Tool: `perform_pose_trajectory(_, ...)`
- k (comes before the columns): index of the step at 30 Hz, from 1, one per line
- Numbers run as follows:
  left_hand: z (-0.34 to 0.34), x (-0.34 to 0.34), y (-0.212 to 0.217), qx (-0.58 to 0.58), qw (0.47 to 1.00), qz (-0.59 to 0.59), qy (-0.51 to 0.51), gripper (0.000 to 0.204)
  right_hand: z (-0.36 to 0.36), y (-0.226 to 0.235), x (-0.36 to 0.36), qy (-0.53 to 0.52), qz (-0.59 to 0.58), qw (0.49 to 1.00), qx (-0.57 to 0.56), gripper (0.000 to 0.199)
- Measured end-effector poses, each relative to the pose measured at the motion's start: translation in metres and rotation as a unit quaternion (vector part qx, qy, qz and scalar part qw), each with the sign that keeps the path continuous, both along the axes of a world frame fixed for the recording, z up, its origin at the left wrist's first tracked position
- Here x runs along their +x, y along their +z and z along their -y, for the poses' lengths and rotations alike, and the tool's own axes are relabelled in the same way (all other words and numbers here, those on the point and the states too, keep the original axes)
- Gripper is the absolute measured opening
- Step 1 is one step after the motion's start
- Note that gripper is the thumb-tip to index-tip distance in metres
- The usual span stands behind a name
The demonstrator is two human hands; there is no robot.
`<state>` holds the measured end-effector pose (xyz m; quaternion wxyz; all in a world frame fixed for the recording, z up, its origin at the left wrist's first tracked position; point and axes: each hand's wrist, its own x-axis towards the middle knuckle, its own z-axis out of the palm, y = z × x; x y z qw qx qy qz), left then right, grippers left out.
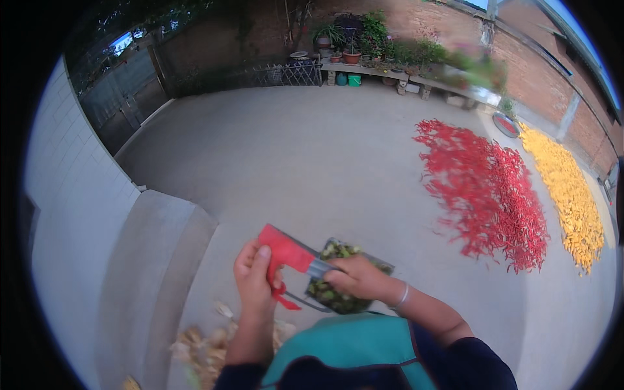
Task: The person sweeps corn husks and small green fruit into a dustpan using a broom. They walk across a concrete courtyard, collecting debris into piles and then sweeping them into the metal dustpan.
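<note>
A concrete yard point(292, 149) takes up most of the view, with a broad spread of red peppers point(513, 195) on its right side and a longer, narrower strip of yellow corn point(567, 195) beyond that. Along the far wall a low bench point(419, 80) carries potted plants, among them a reddish-brown pot point(351, 58) with greenery growing in it. Pale, dry husks point(201, 348) lie on the ground at the person's left. Near the body, beneath the hands, sits a dark, square-cornered container point(388, 267), well filled with light and dark green pieces whose kind is too small to tell. By the upper end of the corn stands a round grey basin point(500, 129) with something red inside. Above the container's left edge is a flat red-and-grey tool point(286, 251), its long axis slanting: the wide red end points up and left, away from the body, the grey end down and right. The red part looks matt and cloth-like, the grey part smooth, with a dark upper edge. The left hand point(255, 268) grips the red part, thumb on its face; the right hand point(351, 276) is wrapped around the grey end. A little red strip point(285, 299) dangles below the left hand.
</note>
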<state>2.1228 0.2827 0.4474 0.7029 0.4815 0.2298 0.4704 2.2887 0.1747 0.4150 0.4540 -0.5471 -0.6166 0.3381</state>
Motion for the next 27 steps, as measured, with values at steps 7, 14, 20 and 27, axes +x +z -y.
perform_pose_trajectory(7,-0.254,0.087,-0.007,0.000,0.993,0.010,0.116,0.016,-0.291,0.008,0.109,0.110,0.010,0.994,-0.023,0.039)
perform_pose_trajectory(14,-0.531,0.198,-0.019,-0.013,0.995,-0.004,0.102,0.016,-0.573,-0.018,0.221,0.113,-0.007,0.991,-0.069,0.037)
perform_pose_trajectory(20,-0.760,0.305,-0.006,0.002,0.995,-0.040,0.089,0.020,-0.800,-0.007,0.321,0.144,-0.065,0.986,-0.052,0.032)
perform_pose_trajectory(27,-1.031,0.454,-0.062,-0.038,0.995,-0.081,0.053,0.022,-1.098,0.006,0.433,0.122,-0.205,0.956,-0.168,0.030)
